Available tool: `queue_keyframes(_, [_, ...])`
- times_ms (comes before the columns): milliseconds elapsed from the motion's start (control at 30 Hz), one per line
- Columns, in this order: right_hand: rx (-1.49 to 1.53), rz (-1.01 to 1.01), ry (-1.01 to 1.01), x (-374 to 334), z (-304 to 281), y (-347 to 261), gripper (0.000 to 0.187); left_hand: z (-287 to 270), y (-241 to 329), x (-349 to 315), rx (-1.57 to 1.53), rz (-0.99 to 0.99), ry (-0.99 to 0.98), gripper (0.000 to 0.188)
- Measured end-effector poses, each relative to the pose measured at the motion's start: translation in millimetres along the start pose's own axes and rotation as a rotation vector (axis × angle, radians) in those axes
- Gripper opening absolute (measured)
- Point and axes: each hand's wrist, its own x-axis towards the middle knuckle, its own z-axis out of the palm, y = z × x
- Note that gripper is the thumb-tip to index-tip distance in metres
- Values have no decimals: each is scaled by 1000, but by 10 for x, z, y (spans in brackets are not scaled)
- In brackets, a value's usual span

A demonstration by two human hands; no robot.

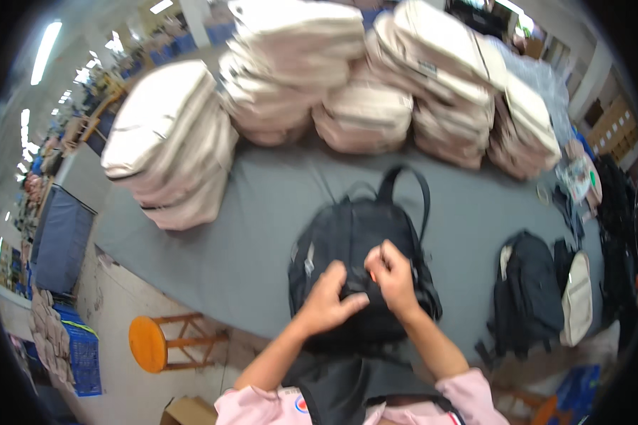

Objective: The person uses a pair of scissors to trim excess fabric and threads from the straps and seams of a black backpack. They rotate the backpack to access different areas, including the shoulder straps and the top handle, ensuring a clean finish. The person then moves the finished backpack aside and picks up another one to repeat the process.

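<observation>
A black backpack [347, 241] lies flat on the grey table [248, 234] just in front of me, its straps and top handle pointing away. My left hand [329, 297] presses on the lower front of the bag with fingers spread and gripping the fabric. My right hand [391, 273] is closed in a pinch on a small part of the bag's front, close to the left hand. What it pinches is too small to tell.
Tall stacks of beige backpacks [298, 64] line the far side of the table. A second black backpack [528, 290] and a beige one [578, 297] lie to the right. A round orange stool [152, 343] and blue crates [78, 347] stand on the floor at left.
</observation>
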Motion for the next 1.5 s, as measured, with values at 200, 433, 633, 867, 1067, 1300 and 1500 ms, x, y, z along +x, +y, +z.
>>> queue_keyframes(200, [-294, -137, -40, -196, -212, -117, 9, 27, -68, -32, -283, -7, 80, 38])
queue_keyframes(433, [-614, -164, -57, -274, -227, -174, 24, 54, -117, -21, -258, 17, 25, 42])
queue_keyframes(633, [-437, -21, -108, -206, -295, -176, 17, 55, -83, 21, -246, 1, 37, 40])
queue_keyframes(867, [-651, -141, -146, -148, -344, -231, 17, 116, -115, 23, -147, 19, 45, 38])
queue_keyframes(1067, [-906, -409, -71, -187, -321, -209, 18, 120, -97, 14, -121, -19, 37, 36])
queue_keyframes(1300, [-965, -465, -36, -268, -301, -185, 21, 146, -109, -18, -134, -52, 20, 36])
queue_keyframes(1500, [-953, -424, -18, -320, -310, -164, 21, 148, -95, -24, -91, -58, 1, 36])
